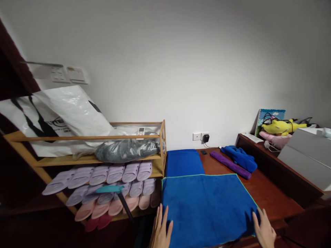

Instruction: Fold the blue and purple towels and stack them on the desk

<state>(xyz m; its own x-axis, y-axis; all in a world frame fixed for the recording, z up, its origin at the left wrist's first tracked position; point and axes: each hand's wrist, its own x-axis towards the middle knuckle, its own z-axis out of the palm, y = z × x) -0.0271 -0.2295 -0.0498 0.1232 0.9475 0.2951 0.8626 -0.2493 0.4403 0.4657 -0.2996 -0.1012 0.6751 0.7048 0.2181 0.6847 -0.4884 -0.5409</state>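
Observation:
A blue towel [207, 206] with a thin green edge lies spread flat over the front of the brown desk [271, 193]. At its left edge is my left hand [160, 229], fingers stretched out and apart. My right hand [264, 228] is at the towel's right edge, its fingers also extended. Neither hand grips anything; whether the fingertips press on the cloth is hard to tell. Just behind the spread towel, partly covered by it, lies a folded blue towel [183, 162]. A rolled purple cloth [230, 165] and a crumpled blue cloth [240, 157] rest farther back right.
On the left, a wooden rack [103, 137] holds several slippers [115, 173], a white bag [74, 113] and a plastic-wrapped bundle [126, 150]. A black plug [206, 138] sits in the wall socket. A raised ledge at right carries a yellow plush toy [278, 127] and a grey-white box [305, 155].

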